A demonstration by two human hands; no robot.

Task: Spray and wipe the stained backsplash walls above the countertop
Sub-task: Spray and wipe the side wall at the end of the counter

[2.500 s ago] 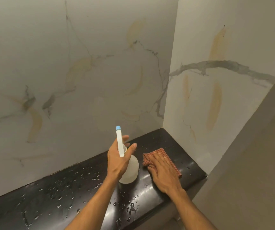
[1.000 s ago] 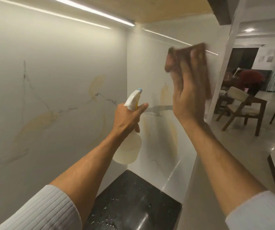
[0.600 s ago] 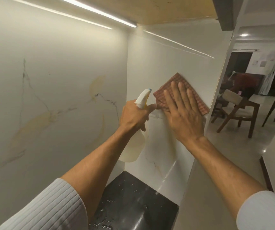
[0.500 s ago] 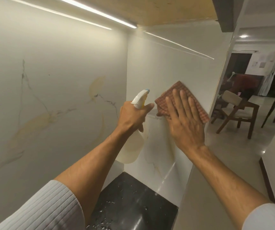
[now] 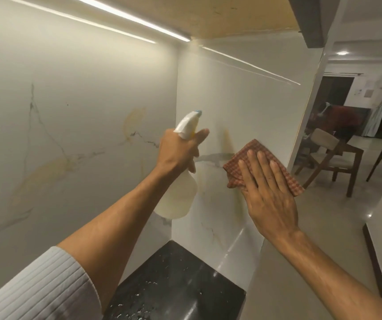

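The right hand (image 5: pixel 269 192) presses a cloth (image 5: pixel 261 166) flat on the side wall (image 5: pixel 243 100); the left hand (image 5: pixel 180 150) grips a spray bottle (image 5: pixel 176 197) above the counter's (image 5: pixel 174 285) corner.

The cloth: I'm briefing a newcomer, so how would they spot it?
Start at the white side wall right of the corner. The right hand presses a cloth flat against it. It is red-checked, unlike the pale spray bottle nearby.

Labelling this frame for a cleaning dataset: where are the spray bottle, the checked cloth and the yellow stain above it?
spray bottle (image 5: pixel 176 199): head view, lower half of its translucent body.
checked cloth (image 5: pixel 231 169): head view, bare left corner.
yellow stain (image 5: pixel 228 142): head view, middle of the streak.
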